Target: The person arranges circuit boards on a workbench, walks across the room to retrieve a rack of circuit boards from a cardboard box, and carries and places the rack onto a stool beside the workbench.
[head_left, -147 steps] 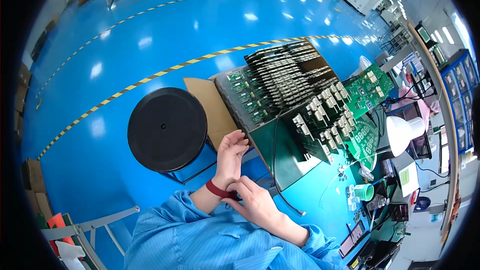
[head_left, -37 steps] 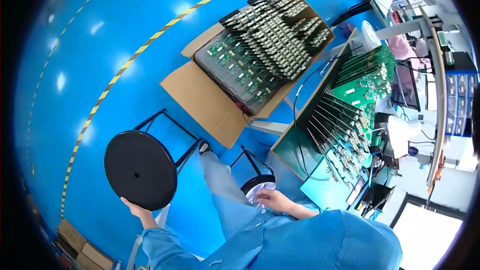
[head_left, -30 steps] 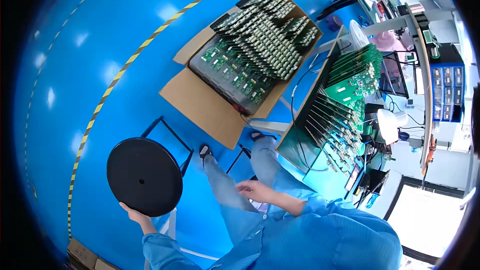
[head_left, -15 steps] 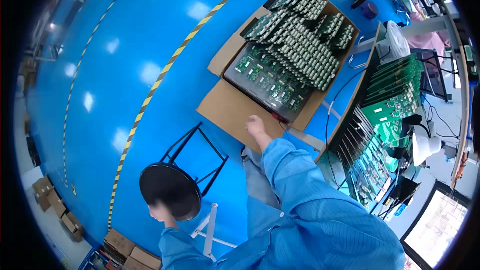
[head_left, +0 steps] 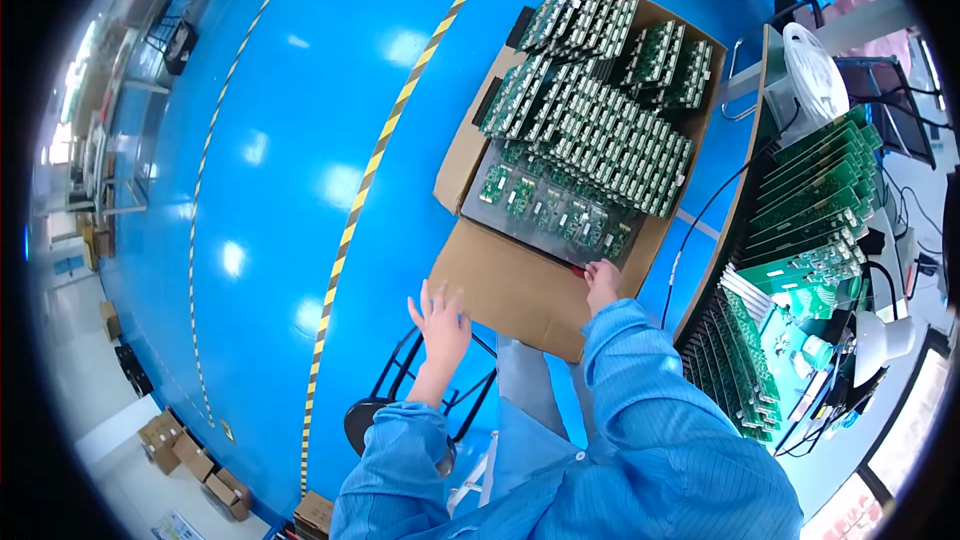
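Observation:
A cardboard box (head_left: 515,285) stands open in front of me, its near flap folded out. Inside, a grey tray (head_left: 545,230) carries several green circuit boards (head_left: 620,135), stacked in slanting rows with white connectors along their edges. My right hand (head_left: 602,285) is closed at the tray's near edge, beside a small red piece (head_left: 577,271); what its fingers grip is hidden. Left of the near flap, my left hand (head_left: 442,330) hangs open above the stool's legs, fingers spread and nothing in them.
A black round stool (head_left: 365,425) stands at lower left, partly behind my left sleeve. The workbench on the right bears more green boards (head_left: 815,175), a white reel (head_left: 815,70) and a white lamp (head_left: 885,348). A black cable (head_left: 705,210) droops beside the box. Striped tape (head_left: 375,155) crosses the blue floor.
My left hand has left the stool seat and risen toward the box's near flap, its fingers spreading. My right hand has moved forward from over the flap to the tray's near edge.

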The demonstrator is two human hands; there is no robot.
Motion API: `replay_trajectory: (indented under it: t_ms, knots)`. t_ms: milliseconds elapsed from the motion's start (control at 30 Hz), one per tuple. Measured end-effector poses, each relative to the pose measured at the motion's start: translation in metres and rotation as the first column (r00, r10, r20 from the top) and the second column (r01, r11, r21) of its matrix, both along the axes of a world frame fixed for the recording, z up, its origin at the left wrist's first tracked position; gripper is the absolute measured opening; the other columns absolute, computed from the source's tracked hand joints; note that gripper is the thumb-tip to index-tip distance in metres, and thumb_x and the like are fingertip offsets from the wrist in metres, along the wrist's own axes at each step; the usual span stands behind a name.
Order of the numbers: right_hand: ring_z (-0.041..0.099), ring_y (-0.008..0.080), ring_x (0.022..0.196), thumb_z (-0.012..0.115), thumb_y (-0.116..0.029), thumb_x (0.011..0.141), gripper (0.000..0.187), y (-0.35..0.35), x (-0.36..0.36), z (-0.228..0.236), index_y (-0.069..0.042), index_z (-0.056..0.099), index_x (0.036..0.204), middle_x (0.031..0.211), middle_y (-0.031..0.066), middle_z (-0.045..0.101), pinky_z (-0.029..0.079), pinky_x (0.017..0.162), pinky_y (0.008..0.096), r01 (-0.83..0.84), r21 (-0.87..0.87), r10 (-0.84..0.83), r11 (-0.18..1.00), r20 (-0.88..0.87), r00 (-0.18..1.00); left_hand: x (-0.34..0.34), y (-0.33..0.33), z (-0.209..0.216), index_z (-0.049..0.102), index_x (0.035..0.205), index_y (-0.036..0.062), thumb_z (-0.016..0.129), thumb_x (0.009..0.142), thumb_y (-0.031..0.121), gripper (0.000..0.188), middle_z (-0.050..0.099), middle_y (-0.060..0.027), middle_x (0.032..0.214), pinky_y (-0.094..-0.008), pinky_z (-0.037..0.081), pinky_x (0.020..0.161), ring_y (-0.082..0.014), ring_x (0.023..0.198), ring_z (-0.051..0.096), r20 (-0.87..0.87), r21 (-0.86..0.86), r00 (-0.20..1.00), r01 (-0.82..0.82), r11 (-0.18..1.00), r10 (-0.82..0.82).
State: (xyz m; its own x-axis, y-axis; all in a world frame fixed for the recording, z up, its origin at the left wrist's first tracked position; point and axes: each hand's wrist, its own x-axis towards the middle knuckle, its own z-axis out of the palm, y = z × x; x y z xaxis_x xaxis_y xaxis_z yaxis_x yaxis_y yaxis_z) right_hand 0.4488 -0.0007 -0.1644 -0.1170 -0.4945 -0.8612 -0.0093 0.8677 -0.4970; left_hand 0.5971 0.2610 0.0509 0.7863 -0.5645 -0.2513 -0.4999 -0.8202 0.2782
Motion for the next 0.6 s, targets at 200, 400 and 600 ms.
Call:
replay_trajectory:
  t_ms: [200, 400, 600]
  knots:
    - [0.064, 0.0183, 0.070, 0.055, 0.004, 0.081, 0.044, -0.019, 0.016, 0.011, -0.003, 0.052, 0.124, 0.091, 0.0126, 0.066, 0.052, 0.056, 0.0274, 0.199, -0.029, -0.198, 0.979, 0.053, 0.979, 0.053, -0.064, -0.032, 0.062, 0.119, 0.0165, 0.066, 0.081, 0.021, 0.039, 0.053, -0.0129, 0.130, -0.0671, 0.006, 0.109, -0.0365, 0.140, 0.025, -0.045, 0.037, 0.973, 0.226, 0.973, -0.225]
    - [0.060, 0.0218, 0.093, 0.052, 0.009, 0.078, 0.051, -0.056, 0.029, 0.013, 0.000, 0.044, 0.127, 0.116, 0.0149, 0.055, 0.051, 0.072, 0.0298, 0.015, -0.589, -0.156, 0.808, -0.190, 0.969, 0.118, -0.123, -0.064, 0.053, 0.133, 0.0174, 0.071, 0.077, 0.023, 0.059, 0.042, -0.0216, 0.141, -0.0674, 0.008, 0.109, -0.0400, 0.140, 0.024, -0.190, 0.010, 0.945, 0.274, 0.962, -0.268]
    - [0.037, 0.0344, 0.128, 0.051, 0.008, 0.071, 0.069, -0.054, 0.102, 0.108, 0.000, 0.036, 0.138, 0.135, 0.0199, 0.038, 0.026, 0.111, 0.0444, -0.737, -0.532, -0.040, 0.417, -0.821, 0.570, 0.196, -0.214, -0.078, 0.022, 0.148, 0.0035, 0.073, 0.076, 0.021, 0.090, 0.014, -0.0242, 0.153, -0.0605, 0.017, 0.111, -0.0420, 0.142, 0.016, -0.060, -0.239, 0.924, 0.354, 0.904, -0.377]
